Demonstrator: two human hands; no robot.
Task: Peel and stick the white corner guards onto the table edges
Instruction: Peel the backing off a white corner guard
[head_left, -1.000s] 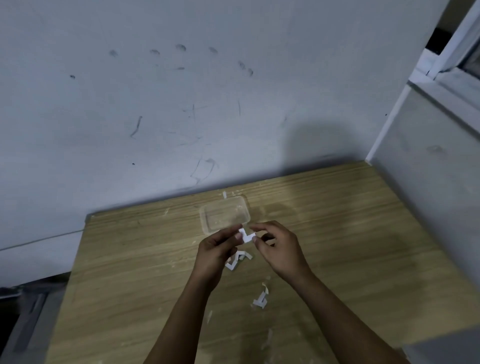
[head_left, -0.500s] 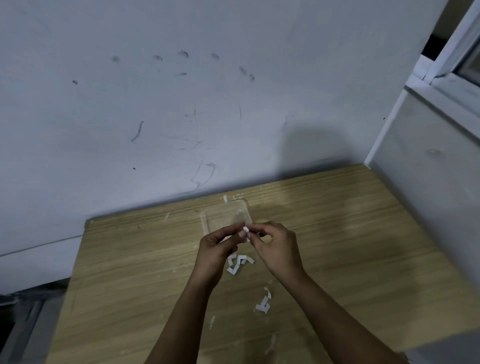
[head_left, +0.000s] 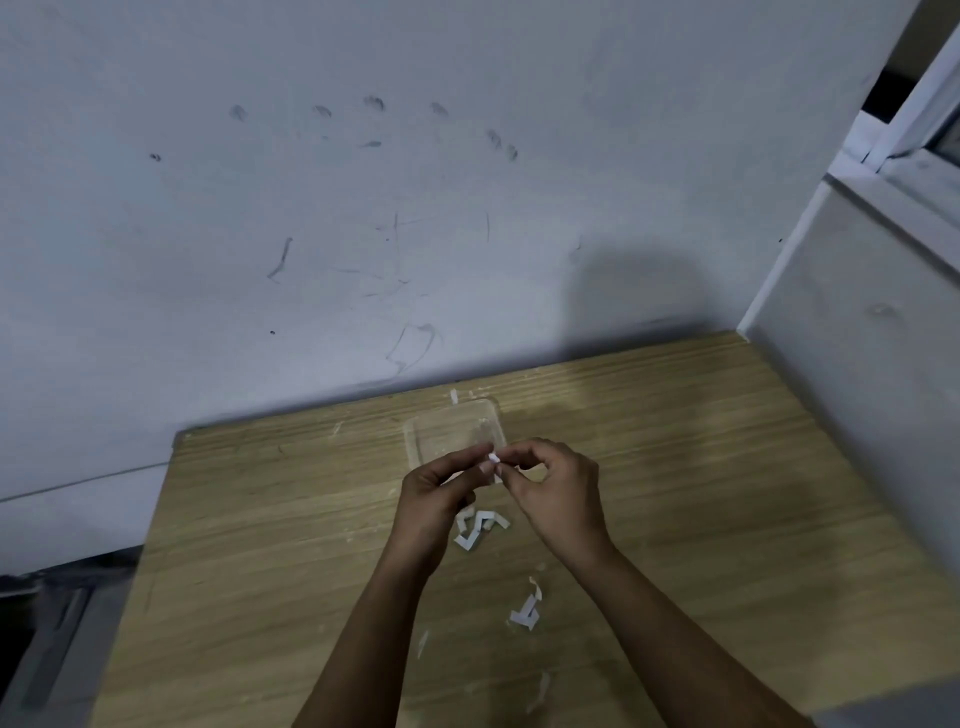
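Near the tabletop's far edge I see a clear plastic container (head_left: 452, 434), shallow and rectangular; it is see-through and dim, so I cannot tell whether anything lies in it, and my hands hide its near rim. Just in front of it, raised above the wooden table (head_left: 701, 493), my left hand (head_left: 434, 499) and right hand (head_left: 561, 493) meet fingertip to fingertip. Both pinch one small white corner guard (head_left: 493, 458), thumbs and forefingers closed on it. Only a tiny white tip shows between the fingers, so its shape is hard to make out. Below the hands, towards the middle of the tabletop, lie loose white angled pieces (head_left: 480, 527), partly covered by my left hand. Nearer the front edge lies another white piece (head_left: 525, 610) with a curled strip. Pale slivers are scattered on the wood. A scuffed wall (head_left: 311, 208) stands behind the far edge.
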